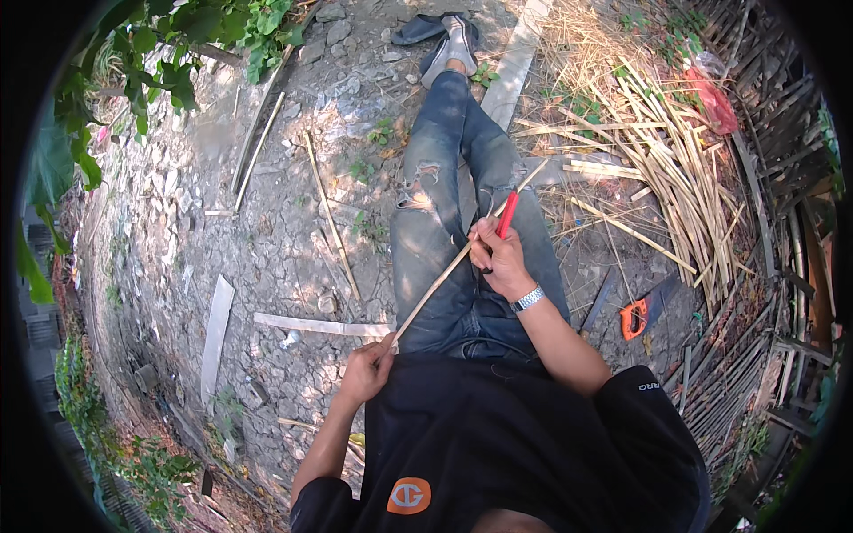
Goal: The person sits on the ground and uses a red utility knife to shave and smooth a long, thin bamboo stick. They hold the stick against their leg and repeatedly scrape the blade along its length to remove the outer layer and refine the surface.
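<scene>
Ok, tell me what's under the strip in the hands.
Mostly the jeans show under the strip. The right hand, holding a red tool, hides a stretch of strip and what is beneath. Whether strip and jeans touch can't be told.

This is an outdoor yard (258, 266), with cracked earth (355, 93), leafy plants (195, 19) and piled sticks (682, 182).

upper left: green leaves (49, 164) | upper right: crumpled red plastic (711, 99) | right: orange-handled saw (633, 320) | left: pale board (215, 339)
</scene>
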Tool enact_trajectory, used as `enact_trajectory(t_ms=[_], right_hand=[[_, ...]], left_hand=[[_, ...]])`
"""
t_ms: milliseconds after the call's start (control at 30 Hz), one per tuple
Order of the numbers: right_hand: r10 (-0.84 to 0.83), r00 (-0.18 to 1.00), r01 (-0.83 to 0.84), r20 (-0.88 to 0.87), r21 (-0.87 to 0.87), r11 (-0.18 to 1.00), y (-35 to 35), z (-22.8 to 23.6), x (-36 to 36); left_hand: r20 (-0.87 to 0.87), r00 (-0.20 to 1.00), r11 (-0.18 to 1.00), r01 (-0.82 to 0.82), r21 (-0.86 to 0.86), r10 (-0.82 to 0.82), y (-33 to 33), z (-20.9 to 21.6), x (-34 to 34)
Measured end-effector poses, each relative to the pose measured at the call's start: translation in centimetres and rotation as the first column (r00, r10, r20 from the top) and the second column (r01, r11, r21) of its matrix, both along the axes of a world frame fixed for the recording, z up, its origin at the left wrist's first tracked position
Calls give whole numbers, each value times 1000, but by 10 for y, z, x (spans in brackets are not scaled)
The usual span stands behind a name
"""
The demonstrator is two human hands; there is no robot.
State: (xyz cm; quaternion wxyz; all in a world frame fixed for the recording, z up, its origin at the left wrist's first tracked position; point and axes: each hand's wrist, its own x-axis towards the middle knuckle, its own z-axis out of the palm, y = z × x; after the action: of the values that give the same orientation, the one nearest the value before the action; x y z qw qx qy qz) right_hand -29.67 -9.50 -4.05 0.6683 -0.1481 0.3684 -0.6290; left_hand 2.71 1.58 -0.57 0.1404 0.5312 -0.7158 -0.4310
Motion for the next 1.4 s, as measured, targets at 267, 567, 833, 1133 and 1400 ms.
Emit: enact_trajectory(t_ms=[267,567,833,1133,1400], right_hand=[[-742,605,792,-287,310,526,-24,49,-120],[155,463,-116,-873,114,987,35,27,-43],[273,834,-291,-479,39,956,13,6,29],[261,397,-335,-880,126,934,-15,31,10],[281,-45,-522,-959,262,812,58,38,31]], left_hand=[[-54,994,995,-92,38,94,-7,3,-20],[-230,908,900,-260,350,351,-49,-7,-69],[-366,896,914,-97,393,252,-60,8,-91],[-339,872,857,-154,492,352,-32,15,-70],[-278,835,814,-298,498,475,-42,3,-81]])
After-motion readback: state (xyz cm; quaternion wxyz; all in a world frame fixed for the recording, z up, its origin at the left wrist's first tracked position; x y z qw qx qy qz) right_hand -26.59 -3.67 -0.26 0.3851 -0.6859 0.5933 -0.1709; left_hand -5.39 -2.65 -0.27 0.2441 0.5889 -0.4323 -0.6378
